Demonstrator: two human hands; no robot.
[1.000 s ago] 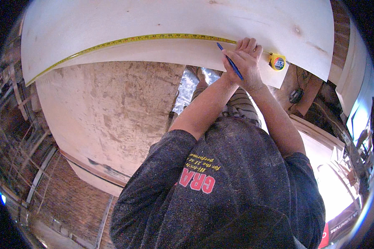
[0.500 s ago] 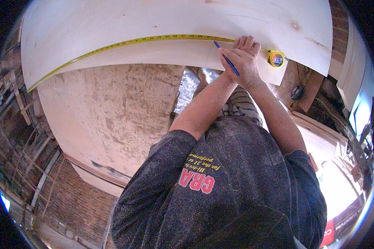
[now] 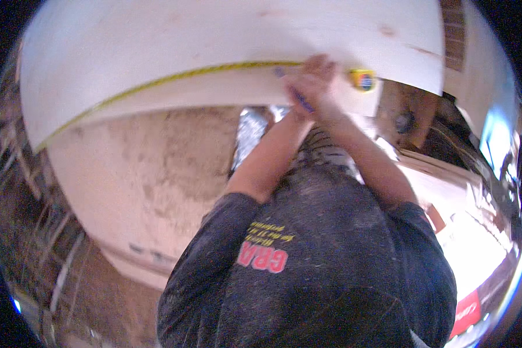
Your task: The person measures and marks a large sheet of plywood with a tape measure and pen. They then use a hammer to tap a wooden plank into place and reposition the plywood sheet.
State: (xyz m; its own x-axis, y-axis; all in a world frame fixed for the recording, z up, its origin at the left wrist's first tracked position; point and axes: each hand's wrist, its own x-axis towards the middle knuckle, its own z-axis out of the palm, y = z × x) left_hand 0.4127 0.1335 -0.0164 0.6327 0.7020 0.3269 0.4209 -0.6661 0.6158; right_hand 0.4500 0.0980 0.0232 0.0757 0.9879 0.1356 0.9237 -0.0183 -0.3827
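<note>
A white sheet board with brown marks spans the top, somewhat blurred. A yellow tape blade lies along it from the left, and its yellow case rests at the right. My left hand has curled fingers on the blade, left of the case. My right hand overlaps it from below, gripping a blue pen that slants up to the left. The two wrists are close together, and part of my left hand is hidden.
Below the sheet stands a stained plywood board. My dark shirt fills the lower middle. At right are stacked timber pieces, a dark round object and pale panels; cluttered scrap wood is at far left.
The view has shifted and blurred: sheet, tape and hands appear lower and farther left in the picture. Both hands keep much the same grouping on the tape, with the pen still held.
</note>
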